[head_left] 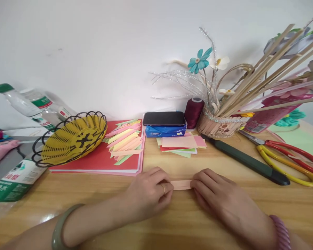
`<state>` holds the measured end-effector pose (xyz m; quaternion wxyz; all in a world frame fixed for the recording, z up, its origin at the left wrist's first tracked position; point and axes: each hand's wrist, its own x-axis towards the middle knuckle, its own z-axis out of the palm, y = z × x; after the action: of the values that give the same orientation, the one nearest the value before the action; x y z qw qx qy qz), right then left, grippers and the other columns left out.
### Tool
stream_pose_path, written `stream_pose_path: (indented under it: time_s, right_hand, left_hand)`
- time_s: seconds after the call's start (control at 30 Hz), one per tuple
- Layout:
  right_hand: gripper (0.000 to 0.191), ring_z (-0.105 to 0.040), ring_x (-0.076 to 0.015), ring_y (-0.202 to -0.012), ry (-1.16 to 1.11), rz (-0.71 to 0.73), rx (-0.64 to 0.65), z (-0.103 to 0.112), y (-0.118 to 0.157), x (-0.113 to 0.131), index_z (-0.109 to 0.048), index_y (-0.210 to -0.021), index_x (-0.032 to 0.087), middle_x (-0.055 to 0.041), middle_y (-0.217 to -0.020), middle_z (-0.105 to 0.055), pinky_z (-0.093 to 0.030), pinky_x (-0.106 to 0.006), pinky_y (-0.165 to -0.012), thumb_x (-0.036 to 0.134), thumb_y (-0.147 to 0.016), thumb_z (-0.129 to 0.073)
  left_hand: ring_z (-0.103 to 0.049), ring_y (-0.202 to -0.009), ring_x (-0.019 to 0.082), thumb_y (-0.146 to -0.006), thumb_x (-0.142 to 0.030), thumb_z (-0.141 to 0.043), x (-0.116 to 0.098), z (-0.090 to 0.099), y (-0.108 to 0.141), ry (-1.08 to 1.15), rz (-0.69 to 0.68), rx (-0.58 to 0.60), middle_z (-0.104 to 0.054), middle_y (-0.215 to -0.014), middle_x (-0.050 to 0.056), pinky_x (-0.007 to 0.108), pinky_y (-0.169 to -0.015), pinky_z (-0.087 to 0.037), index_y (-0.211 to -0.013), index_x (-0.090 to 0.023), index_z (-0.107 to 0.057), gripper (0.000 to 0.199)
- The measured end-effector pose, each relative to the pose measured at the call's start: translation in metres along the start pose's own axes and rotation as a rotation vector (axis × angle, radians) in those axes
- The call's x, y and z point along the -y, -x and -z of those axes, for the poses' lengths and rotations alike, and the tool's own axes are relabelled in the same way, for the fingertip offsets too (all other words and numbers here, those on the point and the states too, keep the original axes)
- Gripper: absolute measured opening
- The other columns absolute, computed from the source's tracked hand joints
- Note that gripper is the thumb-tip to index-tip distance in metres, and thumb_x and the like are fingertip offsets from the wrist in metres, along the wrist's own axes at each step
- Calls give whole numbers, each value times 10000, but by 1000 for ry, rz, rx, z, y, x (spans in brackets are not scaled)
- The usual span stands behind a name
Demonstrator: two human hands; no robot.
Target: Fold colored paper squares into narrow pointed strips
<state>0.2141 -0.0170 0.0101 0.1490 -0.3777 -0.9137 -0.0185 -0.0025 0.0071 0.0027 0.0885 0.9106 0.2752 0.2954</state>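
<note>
A narrow strip of pale peach paper (pixel 182 185) lies low over the table between my two hands. My left hand (pixel 152 189) is closed on its left end, fingers curled down; a ring is on one finger. Its right end is under the closed fingers of my right hand (pixel 219 196). Both fingertips are partly hidden, and so are the ends of the strip. Beyond my hands lies a small stack of coloured paper pieces (pixel 181 143), a peach one on top. Farther left, many folded paper strips (pixel 126 140) are piled on red paper sheets (pixel 88 159).
A yellow woven basket (pixel 75 139) and plastic bottles (pixel 18 177) stand left. At the back are a phone (pixel 164 118) on a blue packet (pixel 165 131), a maroon thread spool (pixel 194 113) and a stick-filled pot (pixel 221 125). A dark green-handled tool (pixel 250 161) and scissors (pixel 289 156) lie right.
</note>
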Motion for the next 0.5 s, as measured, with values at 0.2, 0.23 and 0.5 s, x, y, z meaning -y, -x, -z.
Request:
stream_pose_path:
  time_s: [0.2,0.23,0.5]
  right_hand:
    - [263,-524,-164,-760,-252,-136,107,3,-6,-7,-552,-802,194,-38,-811,-548,-458,-317,-667,190,-939,-327]
    - [271,-528,-163,-764,-278,-165,118,3,-7,-8,-549,-798,196,-37,-814,-548,-458,-320,-672,187,-941,-319]
    - [188,-546,-166,-739,-334,-348,119,-6,-7,-7,-506,-804,200,-26,-801,-546,-456,-331,-669,206,-922,-359]
  left_hand:
    - [-527,-742,145,-844,-156,-519,-3,-1,-2,78,184,71,-595,-766,34,247,-639,-474,-752,-153,-637,149]
    - [-521,-755,149,-841,-151,-524,-2,-1,-3,70,215,86,-590,-779,33,253,-643,-469,-750,-153,-627,138]
    - [-470,-806,175,-781,-160,-604,-1,0,-9,25,440,155,-530,-805,18,303,-681,-429,-679,-159,-558,113]
